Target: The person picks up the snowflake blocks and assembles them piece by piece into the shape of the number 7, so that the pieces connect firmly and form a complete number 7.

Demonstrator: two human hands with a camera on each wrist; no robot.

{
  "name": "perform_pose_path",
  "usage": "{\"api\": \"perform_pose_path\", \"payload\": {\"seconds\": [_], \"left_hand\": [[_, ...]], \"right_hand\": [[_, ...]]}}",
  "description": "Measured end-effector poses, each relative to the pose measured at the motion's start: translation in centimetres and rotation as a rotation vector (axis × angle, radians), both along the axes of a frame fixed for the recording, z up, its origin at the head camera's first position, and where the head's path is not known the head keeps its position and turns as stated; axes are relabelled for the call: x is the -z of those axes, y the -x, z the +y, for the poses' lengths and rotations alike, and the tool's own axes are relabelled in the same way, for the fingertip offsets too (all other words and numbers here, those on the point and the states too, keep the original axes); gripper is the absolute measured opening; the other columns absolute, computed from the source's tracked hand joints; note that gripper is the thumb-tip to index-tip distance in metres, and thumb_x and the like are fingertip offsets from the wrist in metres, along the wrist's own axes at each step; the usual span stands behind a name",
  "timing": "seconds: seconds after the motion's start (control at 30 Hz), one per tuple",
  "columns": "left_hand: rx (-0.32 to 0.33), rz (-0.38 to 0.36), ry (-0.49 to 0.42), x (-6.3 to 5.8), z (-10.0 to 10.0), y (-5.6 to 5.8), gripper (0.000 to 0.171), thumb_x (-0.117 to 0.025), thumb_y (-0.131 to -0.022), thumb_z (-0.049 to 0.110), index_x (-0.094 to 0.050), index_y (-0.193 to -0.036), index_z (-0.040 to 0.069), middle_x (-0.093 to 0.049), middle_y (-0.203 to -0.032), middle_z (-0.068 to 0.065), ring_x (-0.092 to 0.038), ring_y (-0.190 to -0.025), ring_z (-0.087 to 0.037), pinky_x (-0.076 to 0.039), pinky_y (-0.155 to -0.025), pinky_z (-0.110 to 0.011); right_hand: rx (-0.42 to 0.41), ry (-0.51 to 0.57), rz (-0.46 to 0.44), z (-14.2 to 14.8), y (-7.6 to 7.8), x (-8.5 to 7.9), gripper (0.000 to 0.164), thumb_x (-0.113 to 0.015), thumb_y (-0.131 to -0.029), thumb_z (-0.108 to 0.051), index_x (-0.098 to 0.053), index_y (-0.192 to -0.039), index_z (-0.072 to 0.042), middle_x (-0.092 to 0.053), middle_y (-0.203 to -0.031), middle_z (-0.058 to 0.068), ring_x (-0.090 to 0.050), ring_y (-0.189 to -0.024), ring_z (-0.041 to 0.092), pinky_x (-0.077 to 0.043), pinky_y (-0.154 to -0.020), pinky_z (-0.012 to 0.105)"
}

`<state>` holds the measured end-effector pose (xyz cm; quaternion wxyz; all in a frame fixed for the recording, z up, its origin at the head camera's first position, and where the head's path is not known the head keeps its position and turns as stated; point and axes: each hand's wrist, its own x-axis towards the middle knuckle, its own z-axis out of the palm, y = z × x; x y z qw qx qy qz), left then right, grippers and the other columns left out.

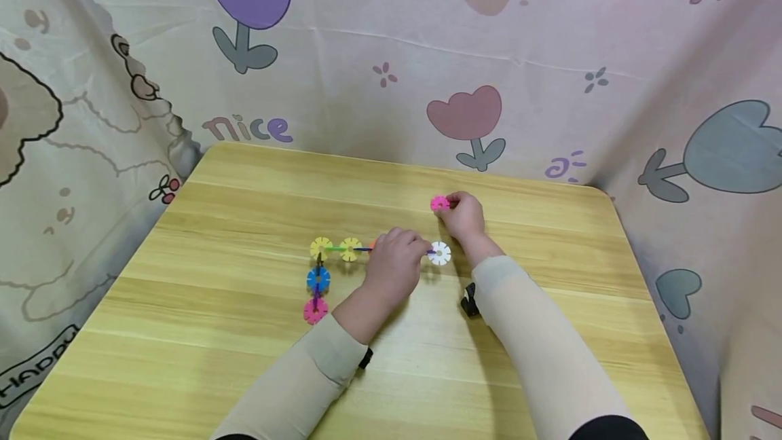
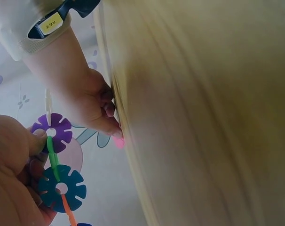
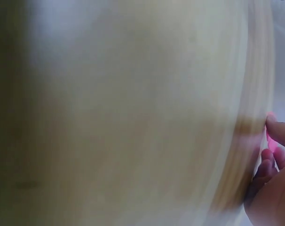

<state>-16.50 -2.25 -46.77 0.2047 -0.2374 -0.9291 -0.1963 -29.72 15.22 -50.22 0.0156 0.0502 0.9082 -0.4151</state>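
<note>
My left hand grips the middle of an L-shaped chain of slotted plastic discs, hiding part of it. Its left end has two yellow discs, and a short leg runs down through a blue disc to a pink disc. A white disc ends the chain on the right. In the left wrist view, the fingers are at a purple disc and a teal disc, joined by a green disc seen edge-on. My right hand pinches a loose pink disc beyond the white one.
The chain is over a wood-grain table. A printed cloth hangs behind the table's back edge and along its sides. Black straps are on both wrists.
</note>
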Motion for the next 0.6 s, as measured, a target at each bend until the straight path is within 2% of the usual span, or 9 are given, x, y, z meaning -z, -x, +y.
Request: {"api": "perform_pose_path", "payload": {"seconds": [0.17,0.3,0.4,0.5,0.6], "left_hand": [[0.000,-0.010,0.013,0.0,-0.1,-0.1,0.028,-0.072,-0.092,-0.005,-0.082,-0.102,0.018,-0.075,-0.100,0.002,-0.066,-0.094,-0.022,-0.052,-0.074,-0.035],[-0.003,-0.010,0.001,0.2,-0.1,-0.1,0.023,-0.073,-0.093,-0.002,-0.082,-0.102,0.018,-0.076,-0.100,0.001,-0.066,-0.094,-0.022,-0.053,-0.075,-0.036],[-0.007,-0.014,-0.005,0.2,-0.1,0.0,0.019,-0.074,-0.095,0.002,-0.082,-0.103,0.017,-0.076,-0.101,0.001,-0.066,-0.094,-0.023,-0.053,-0.075,-0.036],[-0.012,-0.026,-0.002,0.0,-0.1,0.0,0.018,-0.074,-0.096,0.003,-0.082,-0.103,0.017,-0.077,-0.102,0.001,-0.067,-0.094,-0.023,-0.053,-0.076,-0.036],[-0.013,-0.040,0.010,-0.1,-0.1,0.0,0.018,-0.073,-0.097,0.003,-0.082,-0.104,0.017,-0.077,-0.103,0.000,-0.067,-0.095,-0.023,-0.053,-0.076,-0.036]], "right_hand": [[0.022,0.054,0.035,0.2,-0.2,0.0,0.028,-0.076,-0.097,-0.009,-0.069,-0.122,0.003,-0.068,-0.113,0.018,-0.062,-0.104,0.031,-0.054,-0.095,0.044],[0.050,0.104,0.065,0.7,-0.3,0.1,0.020,-0.073,-0.099,-0.006,-0.073,-0.116,0.004,-0.070,-0.108,0.018,-0.062,-0.098,0.028,-0.054,-0.087,0.038],[0.057,0.144,0.065,1.3,-0.7,0.1,0.021,-0.072,-0.100,-0.007,-0.074,-0.117,0.005,-0.071,-0.109,0.020,-0.063,-0.098,0.027,-0.053,-0.087,0.036],[0.062,0.198,0.056,1.9,-1.3,-0.2,0.024,-0.072,-0.100,-0.007,-0.075,-0.121,0.005,-0.072,-0.112,0.020,-0.063,-0.098,0.024,-0.054,-0.085,0.030],[0.075,0.267,0.047,2.6,-2.3,-0.4,0.024,-0.073,-0.099,-0.005,-0.075,-0.121,0.005,-0.073,-0.110,0.019,-0.062,-0.092,0.019,-0.053,-0.076,0.021]]}}
